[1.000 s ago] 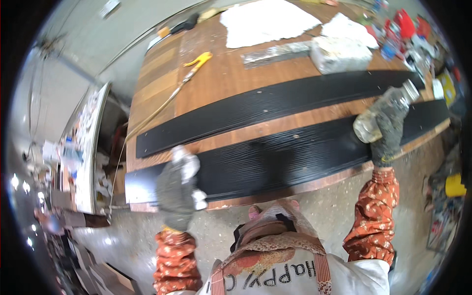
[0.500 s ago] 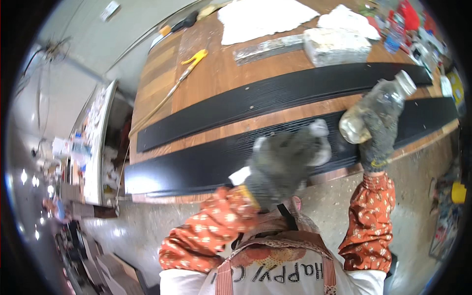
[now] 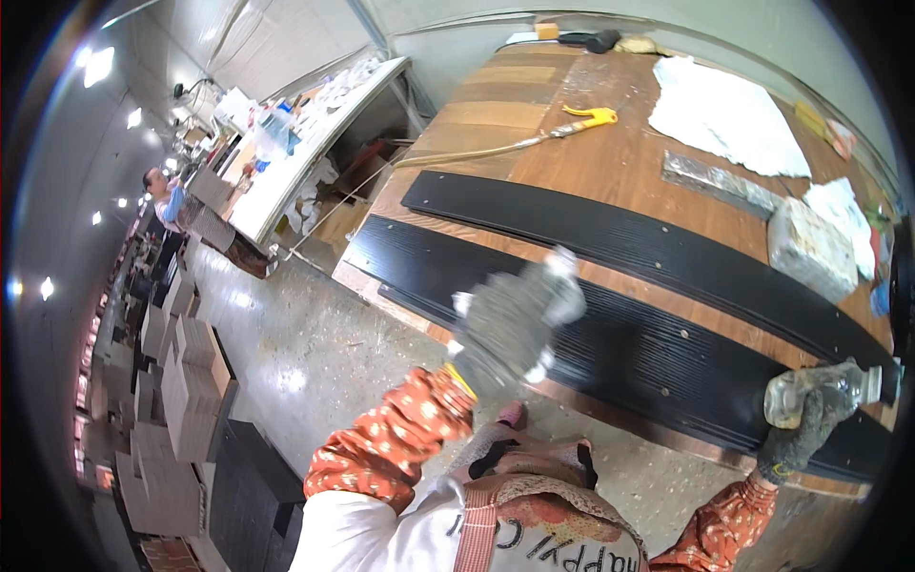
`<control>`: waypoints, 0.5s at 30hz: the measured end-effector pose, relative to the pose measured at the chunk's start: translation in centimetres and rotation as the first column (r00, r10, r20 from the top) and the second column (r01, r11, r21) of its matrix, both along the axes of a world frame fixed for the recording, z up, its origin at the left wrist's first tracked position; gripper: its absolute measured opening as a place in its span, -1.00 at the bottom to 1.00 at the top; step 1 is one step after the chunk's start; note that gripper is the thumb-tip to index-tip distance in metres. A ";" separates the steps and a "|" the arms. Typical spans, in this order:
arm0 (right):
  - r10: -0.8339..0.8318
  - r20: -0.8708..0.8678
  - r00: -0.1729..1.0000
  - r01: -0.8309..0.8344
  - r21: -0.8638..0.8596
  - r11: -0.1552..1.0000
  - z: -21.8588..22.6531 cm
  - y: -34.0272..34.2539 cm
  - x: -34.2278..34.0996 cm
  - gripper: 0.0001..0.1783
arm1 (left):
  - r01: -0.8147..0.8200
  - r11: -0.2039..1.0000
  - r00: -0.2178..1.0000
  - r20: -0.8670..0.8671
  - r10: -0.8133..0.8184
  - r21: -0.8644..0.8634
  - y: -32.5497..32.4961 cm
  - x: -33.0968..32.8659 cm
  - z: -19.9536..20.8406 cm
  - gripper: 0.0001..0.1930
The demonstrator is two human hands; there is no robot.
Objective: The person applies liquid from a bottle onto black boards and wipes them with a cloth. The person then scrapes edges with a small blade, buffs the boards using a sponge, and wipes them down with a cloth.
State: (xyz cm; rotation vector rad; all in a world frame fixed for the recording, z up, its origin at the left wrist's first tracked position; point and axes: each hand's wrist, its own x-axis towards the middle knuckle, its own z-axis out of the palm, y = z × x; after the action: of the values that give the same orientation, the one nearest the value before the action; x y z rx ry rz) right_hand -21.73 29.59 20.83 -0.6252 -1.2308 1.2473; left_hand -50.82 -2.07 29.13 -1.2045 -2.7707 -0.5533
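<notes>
My left hand (image 3: 510, 329), in a grey work glove, is closed around a crumpled white cloth (image 3: 568, 291) that pokes out past the fingers. Hand and cloth are over the left half of the nearer black board (image 3: 639, 367), slightly blurred by motion; whether the cloth touches the board I cannot tell. In my right hand (image 3: 799, 446), gloved too, is a clear plastic bottle (image 3: 810, 393), tilted on its side with the white cap end to the right, above that board's right end. A second long black board (image 3: 610, 229) lies behind the first, across a strip of brown tabletop.
On the wooden table (image 3: 534, 81) lie an air blow gun (image 3: 589, 119) with yellow handle and hose, white sheeting (image 3: 724, 119), and a plastic-wrapped block (image 3: 810, 250). A white bench (image 3: 315, 133) with clutter stands left. A person (image 3: 172, 205) is farther off, past stacked panels (image 3: 186, 381).
My view has swung to the left, bringing in the bench, panels and person. My left hand has gone left along the nearer board with the cloth. The bottle stays in my right hand.
</notes>
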 end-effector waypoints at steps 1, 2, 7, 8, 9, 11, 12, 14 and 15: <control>-0.055 0.085 0.995 0.051 0.059 0.997 0.0 0.7 0.1 -0.39 | 0.053 0.997 0.949 -0.314 -0.033 0.056 -0.2 1.5 -0.7 -0.47; -0.111 0.168 0.980 0.085 0.154 0.984 -0.3 1.1 0.0 -0.46 | 0.040 0.999 0.976 -0.215 -0.037 0.010 -1.1 0.6 -0.5 -0.48; -0.118 0.061 0.991 0.093 0.318 0.944 1.1 1.1 0.9 -0.56 | -0.224 0.918 0.931 0.351 0.103 0.326 -13.1 -9.4 1.2 -0.63; -0.145 0.021 0.989 0.132 0.300 0.945 1.7 0.6 0.0 -0.53 | -0.166 0.965 0.979 -0.080 0.185 0.205 -17.5 -11.8 0.7 -0.65; -0.142 0.018 0.990 0.129 0.315 0.940 2.0 0.8 -0.1 -0.53 | -0.163 0.984 0.851 -0.495 0.176 0.070 -22.1 -15.0 -1.3 -0.67; -0.560 0.294 0.775 0.092 0.823 0.560 0.8 3.8 1.6 -0.51 | -0.440 0.898 0.835 -0.363 0.413 0.009 -29.8 -20.0 -3.4 -0.67; -0.775 0.276 0.568 -0.057 0.953 0.298 1.4 3.4 1.3 -0.50 | -0.414 0.897 0.857 -0.266 0.442 0.158 -31.5 -21.2 -3.3 -0.68; -0.580 0.286 0.763 0.223 0.726 0.650 1.2 2.5 -1.1 -0.51 | -0.407 0.820 0.860 -0.134 0.492 0.402 -33.9 -23.2 -4.3 -0.64; -0.380 0.164 0.910 0.322 0.294 0.900 1.4 2.0 -1.6 -0.53 | -0.404 0.817 0.868 -0.110 0.484 0.411 -32.3 -22.7 -3.4 -0.64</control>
State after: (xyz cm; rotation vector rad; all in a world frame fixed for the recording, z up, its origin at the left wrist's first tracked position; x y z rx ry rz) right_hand -23.31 31.63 22.18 -0.7658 -1.3628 0.7106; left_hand -73.55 -34.34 25.76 -0.4701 -2.4784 -0.8003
